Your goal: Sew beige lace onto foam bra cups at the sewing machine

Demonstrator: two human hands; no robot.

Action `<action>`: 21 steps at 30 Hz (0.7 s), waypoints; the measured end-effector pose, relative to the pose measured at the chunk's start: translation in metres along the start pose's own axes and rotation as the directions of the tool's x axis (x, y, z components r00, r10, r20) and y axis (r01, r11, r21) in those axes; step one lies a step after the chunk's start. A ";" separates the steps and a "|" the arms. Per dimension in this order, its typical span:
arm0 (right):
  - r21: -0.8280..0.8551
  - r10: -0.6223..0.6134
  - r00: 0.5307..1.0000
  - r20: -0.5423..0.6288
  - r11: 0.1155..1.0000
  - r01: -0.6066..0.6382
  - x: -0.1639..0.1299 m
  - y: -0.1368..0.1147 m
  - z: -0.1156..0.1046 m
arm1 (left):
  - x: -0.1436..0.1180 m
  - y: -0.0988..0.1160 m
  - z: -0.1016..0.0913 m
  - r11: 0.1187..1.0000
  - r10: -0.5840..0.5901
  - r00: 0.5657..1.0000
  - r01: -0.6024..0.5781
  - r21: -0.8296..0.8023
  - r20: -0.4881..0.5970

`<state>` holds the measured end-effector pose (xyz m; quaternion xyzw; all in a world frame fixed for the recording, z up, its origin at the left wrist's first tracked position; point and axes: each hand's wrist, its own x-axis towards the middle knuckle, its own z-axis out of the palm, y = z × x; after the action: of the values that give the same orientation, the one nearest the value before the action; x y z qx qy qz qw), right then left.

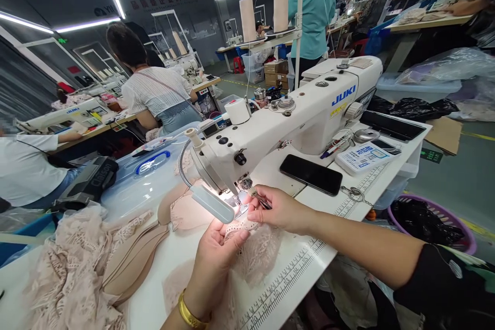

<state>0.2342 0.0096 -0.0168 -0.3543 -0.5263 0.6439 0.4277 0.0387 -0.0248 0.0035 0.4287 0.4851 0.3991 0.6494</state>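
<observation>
My left hand is closed on the edge of a pale pink lace piece, thumb on top, just in front of the sewing machine's needle area. My right hand pinches the same lace edge from the other side. It also holds a small dark metal tool, like thread snips, whose exact kind is partly hidden by the fingers. Above both hands is the white JUKI sewing machine, its lamp lighting the lace. Pink cup-shaped fabric lies behind the left hand.
A heap of lace and stacked beige cup pads lie at left. On the right of the table are a black phone, a white-and-blue box and keys. Other people sit or stand at machines beyond.
</observation>
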 end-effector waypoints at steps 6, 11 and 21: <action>-0.180 -0.129 0.984 0.123 0.972 0.150 -0.011 -0.004 0.004 | -0.001 -0.012 -0.018 0.789 0.427 0.897 -0.307 0.532 -0.117; -0.420 -0.459 0.852 0.253 0.741 0.524 -0.016 -0.009 0.006 | -0.008 -0.008 -0.021 0.509 0.694 0.717 -0.552 0.661 0.065; -0.457 -0.554 0.776 0.302 0.631 0.627 -0.016 -0.006 0.004 | -0.008 -0.005 -0.019 0.294 0.809 0.562 -0.642 0.708 0.174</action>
<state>0.2379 -0.0057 -0.0102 -0.2225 -0.7974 0.3169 0.4629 0.0187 -0.0308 -0.0018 0.7670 0.4146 0.4750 0.1191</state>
